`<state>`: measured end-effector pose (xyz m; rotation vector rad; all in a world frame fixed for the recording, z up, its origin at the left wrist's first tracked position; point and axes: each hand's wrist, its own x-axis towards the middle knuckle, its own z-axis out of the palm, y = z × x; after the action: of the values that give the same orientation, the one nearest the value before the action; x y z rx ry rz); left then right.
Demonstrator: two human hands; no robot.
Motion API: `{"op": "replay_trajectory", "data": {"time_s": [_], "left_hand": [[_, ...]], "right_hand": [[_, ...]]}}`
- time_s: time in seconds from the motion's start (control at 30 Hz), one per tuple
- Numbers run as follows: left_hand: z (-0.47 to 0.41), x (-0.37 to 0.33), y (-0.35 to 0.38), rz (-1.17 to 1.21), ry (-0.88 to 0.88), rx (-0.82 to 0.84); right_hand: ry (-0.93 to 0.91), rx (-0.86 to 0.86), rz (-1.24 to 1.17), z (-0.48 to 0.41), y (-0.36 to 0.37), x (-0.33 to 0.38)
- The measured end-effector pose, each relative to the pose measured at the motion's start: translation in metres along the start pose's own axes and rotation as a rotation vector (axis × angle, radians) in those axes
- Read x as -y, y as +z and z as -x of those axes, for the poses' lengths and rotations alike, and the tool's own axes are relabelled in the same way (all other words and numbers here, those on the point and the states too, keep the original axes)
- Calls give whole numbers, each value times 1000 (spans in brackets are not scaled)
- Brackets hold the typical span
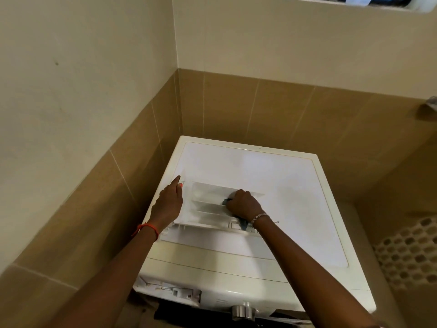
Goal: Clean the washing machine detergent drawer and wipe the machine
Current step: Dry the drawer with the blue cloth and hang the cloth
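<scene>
The white detergent drawer (208, 204) lies on top of the white washing machine (295, 185), near its left side. My left hand (169, 202) rests on the drawer's left edge with fingers straight. Inside one of the drawer's compartments, my right hand (244, 203) grips a grey-blue cloth (242, 224), whose end hangs out below the wrist. The empty drawer slot (170, 291) shows at the machine's front left, and a silver dial (243, 312) sits to its right.
Tan tiled walls (132, 176) enclose the machine at the left and behind. A white perforated basket (411, 254) stands to the right. A metal fitting (429, 104) juts from the right wall. A window (359, 1) is high up.
</scene>
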<state>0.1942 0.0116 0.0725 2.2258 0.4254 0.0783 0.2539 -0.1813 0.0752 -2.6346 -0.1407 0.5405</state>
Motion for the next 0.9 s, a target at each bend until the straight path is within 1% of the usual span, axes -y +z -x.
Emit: {"op": "replay_trajectory", "data": {"time_s": [0.13, 0.23, 0.3, 0.37, 0.43, 0.47, 0.53, 0.57, 0.63, 0.73, 0.8, 0.87, 0.9], "left_hand": [[0, 0, 0, -4, -3, -2], [0, -1, 0, -8, -7, -2], [0, -1, 0, -7, -17, -4], [0, -2, 0, -7, -18, -2], [0, -4, 0, -10, -18, 3], [0, -4, 0, -12, -17, 5], [0, -4, 0, -6, -16, 5], [0, -4, 0, -1, -16, 4], [0, -4, 1, -2, -22, 5], [-2, -3, 2, -13, -38, 4], [-2, -3, 2, -13, -35, 8], [-1, -2, 1, 3, -31, 13], [0, -1, 1, 8, -25, 17]], "right_hand": [[-44, -44, -20, 9, 6, -3], [-35, -109, -206, 8, -8, -3], [-23, -188, -322, 10, -19, 4], [-76, -251, -432, 18, -26, 17], [-158, -210, -509, 38, -25, 35], [-242, -167, -490, 47, -20, 42], [-466, -108, -303, 60, -3, 48], [-543, -86, -209, 62, 7, 47], [-604, -75, -30, 61, 20, 44], [-623, -131, 253, 56, 26, 46], [-596, -153, 410, 56, 27, 48], [-544, -142, 556, 55, 28, 45], [-517, -120, 585, 54, 27, 43]]}}
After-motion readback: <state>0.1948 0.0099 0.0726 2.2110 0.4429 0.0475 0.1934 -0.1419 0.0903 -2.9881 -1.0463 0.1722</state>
